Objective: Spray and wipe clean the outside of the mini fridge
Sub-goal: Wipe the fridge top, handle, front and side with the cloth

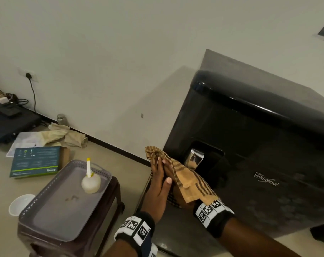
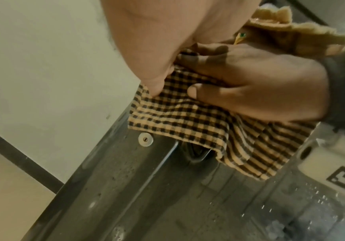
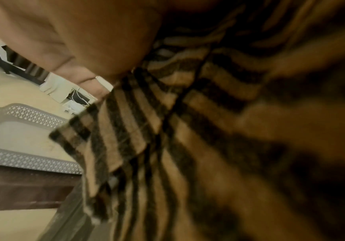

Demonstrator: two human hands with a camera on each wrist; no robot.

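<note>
Head view: checked cloth (image 1: 189,180) sandwiched at near-left corner of Whirlpool mini fridge (image 1: 259,145). Left hand (image 1: 158,184) flat, fingers straight, pressing fabric; right hand (image 2: 260,91) pinching it under thumb, probably refolding for a fresh face. Spray bottle (image 1: 90,182) parked on tray (image 1: 64,210), left.

Room light: dim, warm, source out of view. Wall (image 1: 102,52): soft grey shadow cast beside the mini fridge (image 1: 259,141). Fridge top edge: thin glare streak; chrome handle (image 1: 194,158) mirror-bright. Head view: straight lines bow toward the edges. Left wrist view: checked cloth (image 2: 188,117) sharp; left hand (image 2: 157,32) near the lens washed pale. Right wrist view: cloth stripes smeared, probably motion blur; lower right nearly black.
</note>
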